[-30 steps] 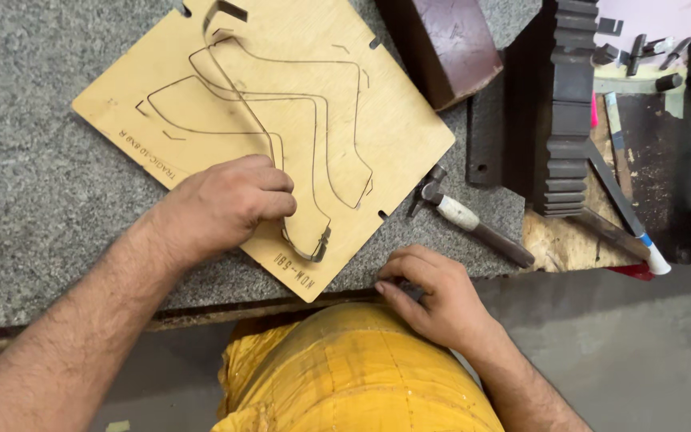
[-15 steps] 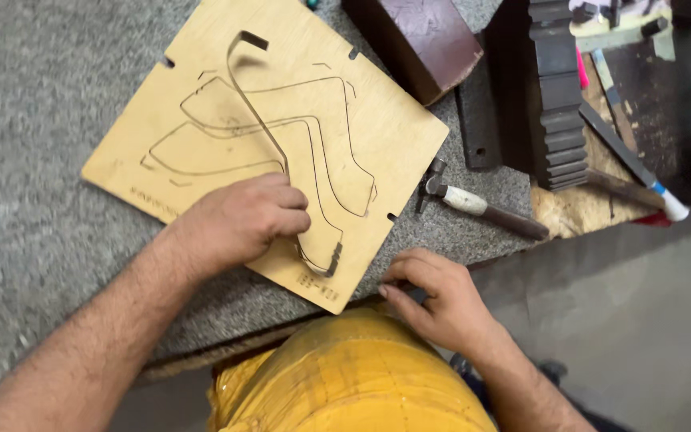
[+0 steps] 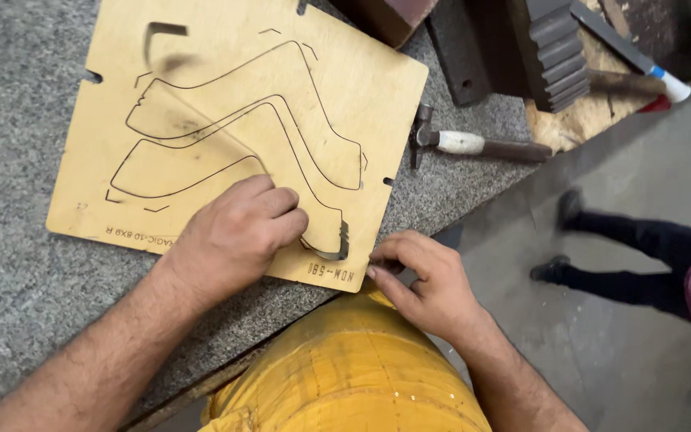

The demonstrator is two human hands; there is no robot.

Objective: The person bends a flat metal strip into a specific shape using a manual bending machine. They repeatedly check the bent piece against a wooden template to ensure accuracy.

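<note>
The plywood board (image 3: 233, 104), cut through with curved slots, lies flat on the grey stone desk (image 3: 17, 304), its near corner just short of the desk's front edge. A dark metal strip (image 3: 331, 240) sits bent in the slot near that corner. The left hand (image 3: 233, 236) lies curled on the board, fingers pressing at the strip. The right hand (image 3: 429, 280) pinches the board's near edge, fingers narrow. Compared with half a second ago, the board fills more of the view and the hands sit where they were. Bare stone lies open to the left; right of the board lie a hammer (image 3: 473, 144) and a black toothed block (image 3: 553, 56), well apart from the hands. Another person's legs (image 3: 641, 264) stand on the floor.
</note>
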